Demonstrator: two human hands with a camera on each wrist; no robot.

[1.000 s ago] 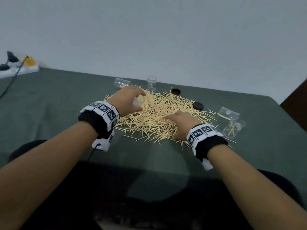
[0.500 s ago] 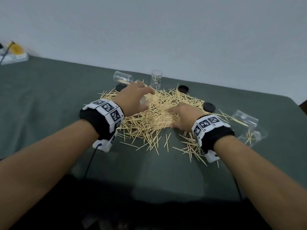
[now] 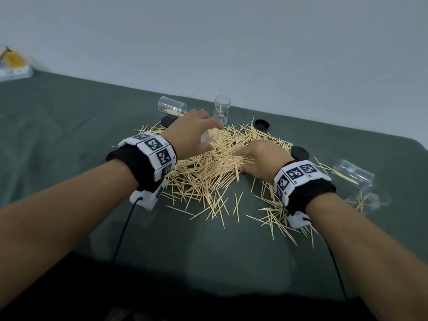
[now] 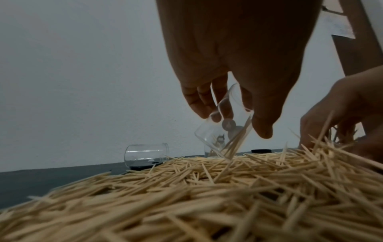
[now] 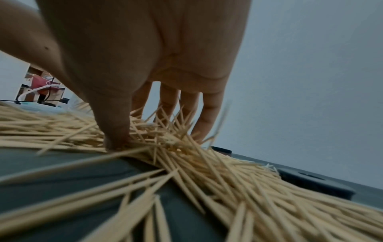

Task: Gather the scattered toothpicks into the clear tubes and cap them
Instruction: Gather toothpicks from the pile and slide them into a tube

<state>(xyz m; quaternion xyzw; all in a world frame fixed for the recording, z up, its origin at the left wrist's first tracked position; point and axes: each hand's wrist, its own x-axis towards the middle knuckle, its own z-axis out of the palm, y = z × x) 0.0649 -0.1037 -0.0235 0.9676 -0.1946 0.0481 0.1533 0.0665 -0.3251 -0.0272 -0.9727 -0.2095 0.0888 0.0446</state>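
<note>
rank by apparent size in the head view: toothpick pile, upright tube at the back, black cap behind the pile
1. toothpick pile
2. upright tube
3. black cap
Both small items sit farther away, so true sizes stay unsure.

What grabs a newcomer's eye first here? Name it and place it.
The sprawling pile of pale wooden toothpicks mid-table on the dark green cloth. Over it, the left hand holds a tilted clear plastic tube holding a few toothpicks, while the right hand digs into the pile.
</note>
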